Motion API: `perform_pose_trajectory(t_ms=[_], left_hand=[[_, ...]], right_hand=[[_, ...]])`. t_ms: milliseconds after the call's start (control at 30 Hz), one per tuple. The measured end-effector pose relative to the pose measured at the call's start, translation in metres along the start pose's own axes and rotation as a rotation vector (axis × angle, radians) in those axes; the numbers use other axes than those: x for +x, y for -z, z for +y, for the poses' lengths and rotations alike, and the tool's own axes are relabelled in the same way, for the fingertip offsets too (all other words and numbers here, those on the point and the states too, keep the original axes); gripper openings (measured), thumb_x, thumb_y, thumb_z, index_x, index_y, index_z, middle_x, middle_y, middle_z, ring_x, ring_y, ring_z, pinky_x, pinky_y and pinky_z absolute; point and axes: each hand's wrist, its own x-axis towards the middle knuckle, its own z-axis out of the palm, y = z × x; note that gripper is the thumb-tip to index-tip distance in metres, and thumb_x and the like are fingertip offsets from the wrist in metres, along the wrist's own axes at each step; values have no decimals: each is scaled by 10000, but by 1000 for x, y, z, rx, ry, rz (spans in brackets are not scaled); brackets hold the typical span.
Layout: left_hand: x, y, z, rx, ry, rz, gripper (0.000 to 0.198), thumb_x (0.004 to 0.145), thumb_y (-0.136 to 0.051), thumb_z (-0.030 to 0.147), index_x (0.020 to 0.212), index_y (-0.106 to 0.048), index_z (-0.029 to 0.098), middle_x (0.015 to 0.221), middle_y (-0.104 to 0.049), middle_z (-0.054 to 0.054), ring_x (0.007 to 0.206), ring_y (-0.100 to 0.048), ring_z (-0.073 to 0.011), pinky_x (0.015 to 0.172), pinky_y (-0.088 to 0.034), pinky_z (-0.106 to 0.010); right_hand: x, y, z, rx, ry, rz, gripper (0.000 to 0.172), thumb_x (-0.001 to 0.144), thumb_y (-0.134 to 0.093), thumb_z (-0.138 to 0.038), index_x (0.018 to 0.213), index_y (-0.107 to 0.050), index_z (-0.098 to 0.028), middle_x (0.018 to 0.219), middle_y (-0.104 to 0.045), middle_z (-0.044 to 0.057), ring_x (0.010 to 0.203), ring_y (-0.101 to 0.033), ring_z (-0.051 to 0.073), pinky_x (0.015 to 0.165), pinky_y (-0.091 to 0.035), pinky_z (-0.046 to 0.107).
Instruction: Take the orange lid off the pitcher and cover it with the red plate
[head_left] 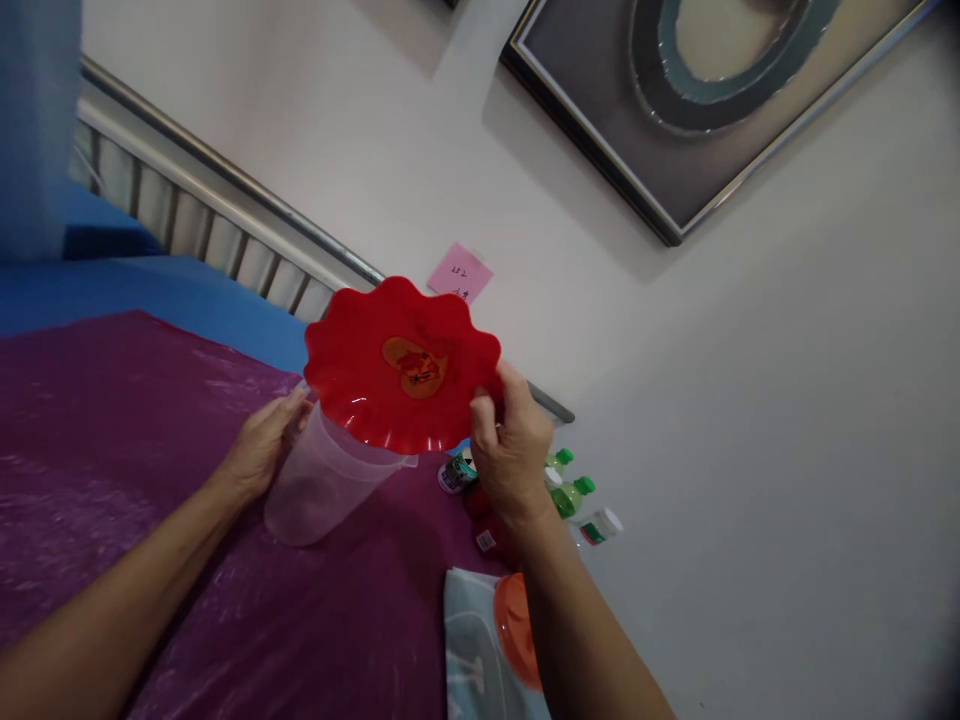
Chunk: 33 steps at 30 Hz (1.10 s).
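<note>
A red tray with a scalloped rim [360, 350] and a gold design in its middle is pinched at its right edge by my right hand [514, 440]. It is tilted above a translucent plastic pitcher [322, 490], covering much of the pitcher's mouth. My left hand [262, 440] is closed around the pitcher's handle on the left side, partly behind it. The pitcher's spout shows just below the tray's lower right rim. Whether the tray touches the pitcher's rim, I cannot tell.
Purple plastic sheeting [247, 630] covers the table. A can [457, 472], green-capped bottles [574, 495] and a white-capped bottle [602, 525] stand beyond my right wrist. An orange lid-like item [514, 625] lies on a pale blue cloth [472, 650]. A radiator [195, 220] and pink note [459, 272] are by the wall.
</note>
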Motion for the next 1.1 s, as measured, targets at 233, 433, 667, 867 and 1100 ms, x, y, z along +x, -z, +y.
perform_pose_trajectory(t_ms=[233,433,667,867,1100], left_hand=[[-1,-4,3,-8,8,26,473,618,-833,595,736,-656,172,624,-607,-15,526,-511,-127,505,-418,-238],[-6,-8,5,-19,-1,73,626,500,-898,594,932,-711,180,714,-686,-19,576,-579,-145,526,-471,-240],[-8,-9,8,-10,-1,121,637,410,-925,613,798,-701,159,728,-712,-27,585,-617,-147,523,-508,-227],[-11,-12,10,17,-39,82,592,472,-906,600,824,-723,161,778,-740,-69,631,-657,-199,557,-545,-273],[-10,-11,8,30,-71,77,453,683,-824,522,905,-699,147,820,-708,-52,674,-635,-162,600,-554,-274]], right_hand=[[-16,11,-10,2,200,26,536,942,-458,-116,1464,-448,-238,1161,-703,83,1028,-689,189,849,-592,307],[-31,12,-20,-28,272,99,582,930,-484,-83,1483,-416,-250,1091,-695,101,974,-700,200,778,-604,313],[-48,14,-37,-37,229,86,639,902,-487,-47,1509,-393,-223,1110,-677,134,1020,-686,227,821,-599,359],[-60,14,-51,3,103,100,687,893,-460,-49,1540,-367,-259,1160,-644,123,1090,-651,230,894,-589,384],[-65,12,-48,100,37,116,643,898,-462,-51,1506,-430,-260,1174,-627,120,1111,-632,218,908,-584,359]])
